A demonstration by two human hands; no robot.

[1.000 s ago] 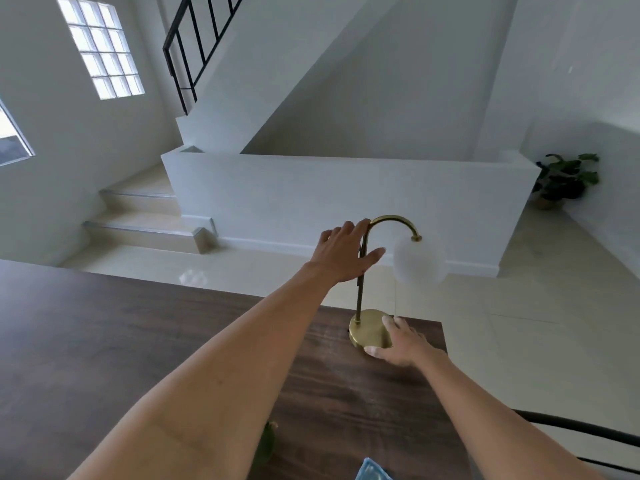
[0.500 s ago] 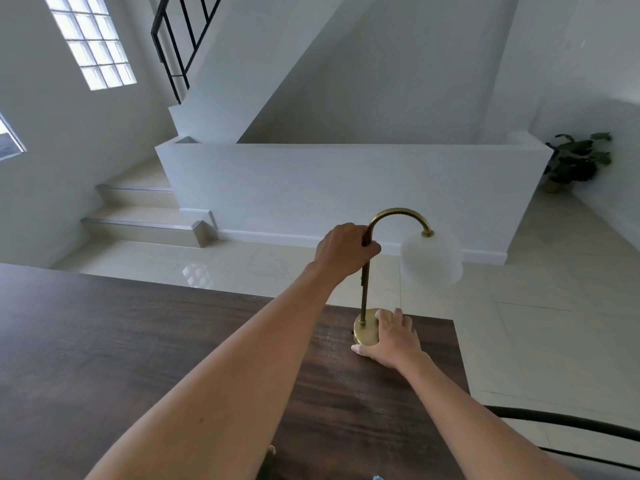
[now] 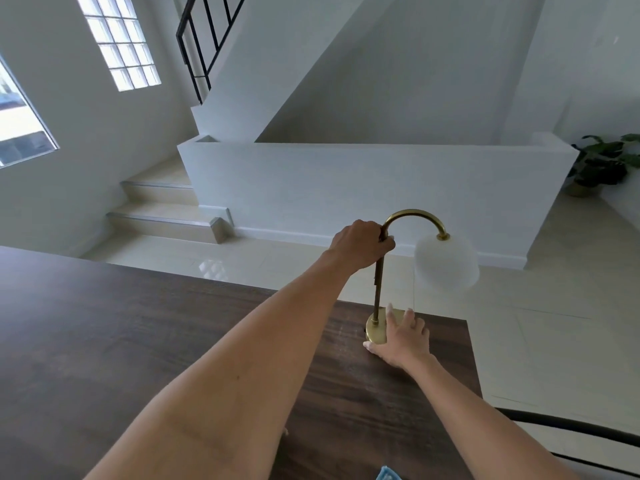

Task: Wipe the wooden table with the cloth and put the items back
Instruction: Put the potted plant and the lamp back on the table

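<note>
Spanning the lower view, the dark wooden table [image 3: 104, 341] ran to a far corner before a white half-wall [image 3: 346, 188] and stairs [image 3: 162, 220]; a potted plant [image 3: 602, 164] stood on the floor at far right. A brass lamp [image 3: 377, 289] with a white shade [image 3: 446, 261] stood upright on that corner. Left hand [image 3: 362, 244] curled round its stem near the bend. Right hand [image 3: 403, 336] lay with fingers spread on the base. Blue cloth [image 3: 388, 475] barely showed at the near edge.
</note>
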